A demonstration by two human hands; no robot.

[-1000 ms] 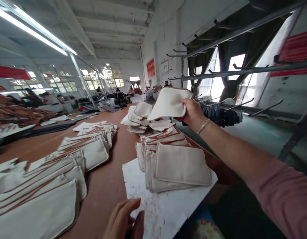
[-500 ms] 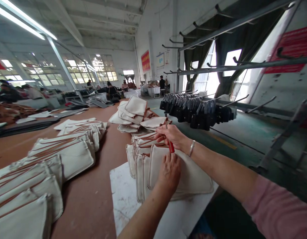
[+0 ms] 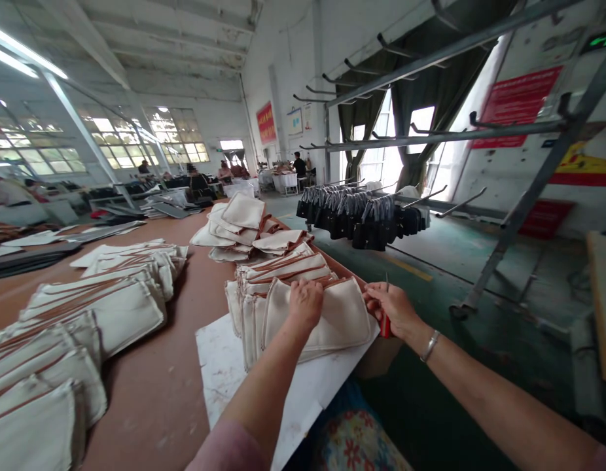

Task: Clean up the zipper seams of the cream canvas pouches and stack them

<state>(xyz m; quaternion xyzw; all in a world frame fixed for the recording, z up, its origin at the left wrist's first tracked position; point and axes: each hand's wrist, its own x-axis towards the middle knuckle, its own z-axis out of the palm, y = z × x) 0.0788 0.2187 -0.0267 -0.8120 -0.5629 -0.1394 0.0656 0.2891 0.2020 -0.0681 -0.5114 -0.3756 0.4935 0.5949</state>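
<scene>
My left hand [image 3: 306,303] is closed over the top edge of a cream fabric piece [image 3: 345,320] with stitched edges, the front one of a leaning stack. Just off that piece's right corner is my right hand [image 3: 394,307], its fingers curled round a small red-handled tool [image 3: 385,325]. A thin metal tip sticks up above the hand; the tool's exact kind is unclear. Whether the fingertips also pinch a thread or the fabric corner cannot be made out. Behind the front piece stand more cream pieces [image 3: 254,327] with brown edges, over a white sheet [image 3: 217,353].
Rows of similar cream pieces [image 3: 121,314] lie along the brown table [image 3: 150,405] at left. A loose pile [image 3: 241,216] sits farther back. To the right, a metal rack [image 3: 509,229] holds black items [image 3: 366,222]. People work in the background.
My right hand has moved right with the red-handled tool, from the top edge to beyond the right corner. My left hand still grips the top edge. The view has turned right.
</scene>
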